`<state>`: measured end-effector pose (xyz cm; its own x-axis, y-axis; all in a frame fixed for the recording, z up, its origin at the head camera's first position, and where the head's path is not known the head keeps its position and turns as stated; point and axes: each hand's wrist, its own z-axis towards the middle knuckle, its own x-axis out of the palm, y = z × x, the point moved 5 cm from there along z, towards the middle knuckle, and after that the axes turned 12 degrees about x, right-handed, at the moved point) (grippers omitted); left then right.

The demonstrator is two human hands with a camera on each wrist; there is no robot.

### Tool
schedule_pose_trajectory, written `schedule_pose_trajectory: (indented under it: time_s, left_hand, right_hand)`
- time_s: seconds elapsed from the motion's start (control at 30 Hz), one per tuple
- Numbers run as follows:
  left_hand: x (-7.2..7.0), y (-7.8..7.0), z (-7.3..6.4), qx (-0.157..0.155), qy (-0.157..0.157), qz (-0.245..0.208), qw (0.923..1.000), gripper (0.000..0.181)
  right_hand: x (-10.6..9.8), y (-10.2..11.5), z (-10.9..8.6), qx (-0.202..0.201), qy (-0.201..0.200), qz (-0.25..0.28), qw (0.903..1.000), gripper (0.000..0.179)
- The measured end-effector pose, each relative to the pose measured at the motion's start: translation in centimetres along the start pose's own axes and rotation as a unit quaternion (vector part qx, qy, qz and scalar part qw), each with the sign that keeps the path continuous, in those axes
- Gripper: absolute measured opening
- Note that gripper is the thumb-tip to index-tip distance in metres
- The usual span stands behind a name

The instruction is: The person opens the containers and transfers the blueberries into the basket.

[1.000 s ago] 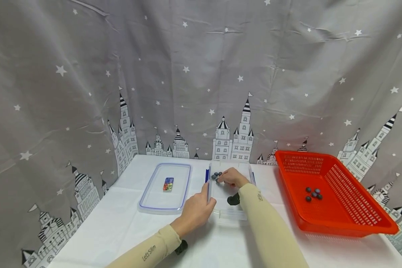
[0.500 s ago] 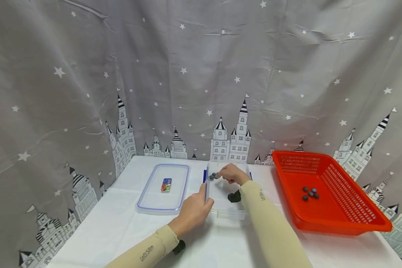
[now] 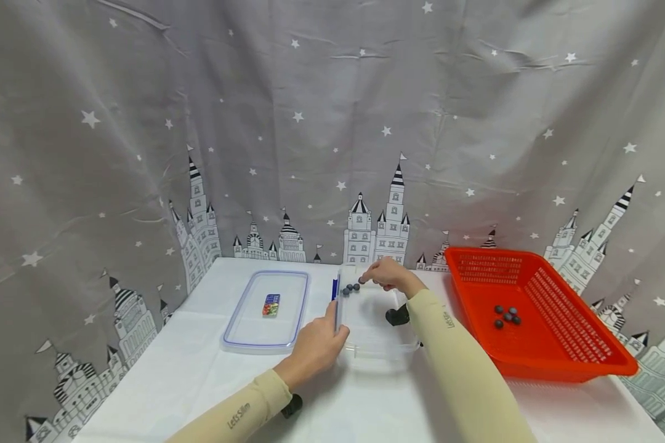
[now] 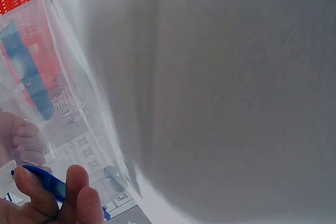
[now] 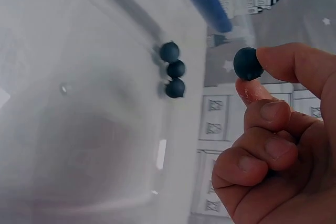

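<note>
My right hand (image 3: 390, 275) pinches one blueberry (image 5: 247, 63) between thumb and index finger, with the other fingers curled in. It is above the far part of a clear plastic container (image 3: 368, 326). Three more blueberries (image 5: 176, 68) lie in a row inside the container, near its far left corner. On the container's left side, my left hand (image 3: 314, 344) grips the wall. In the left wrist view its fingers (image 4: 77, 179) are bent at a blue latch (image 4: 48, 183).
Left of the container lies a clear lid (image 3: 249, 332) with a blue seal and a colourful label (image 3: 271, 305). A red basket (image 3: 565, 364) stands at the right, with several blueberries (image 3: 508, 317) inside. A grey castle-print curtain (image 3: 288, 154) hangs behind the white table (image 3: 194, 363).
My right hand has gone from reaching among the blueberries in the container to holding one up, a little farther back. My left hand keeps its grip on the wall. The head view has shifted slightly.
</note>
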<state>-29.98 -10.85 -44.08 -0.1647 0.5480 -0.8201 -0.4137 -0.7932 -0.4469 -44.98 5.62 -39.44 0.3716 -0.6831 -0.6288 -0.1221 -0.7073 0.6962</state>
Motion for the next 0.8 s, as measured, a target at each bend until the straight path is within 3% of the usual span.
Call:
schedule_pose_trajectory:
  time_s: [0.4,0.8]
  left_hand:
    - [-0.1,0.0,0.2,0.008,-0.010,0.005,0.9999,0.067]
    - [0.0,0.1,0.1,0.002,-0.001,-0.003,1.0000,0.070]
  right_hand:
    - [-4.3,0.0,-1.8,-0.020,0.009,-0.004,0.9998,0.025]
    - [-9.3,-1.6,-3.9,-0.026,-0.022,-0.026,0.9991,0.031]
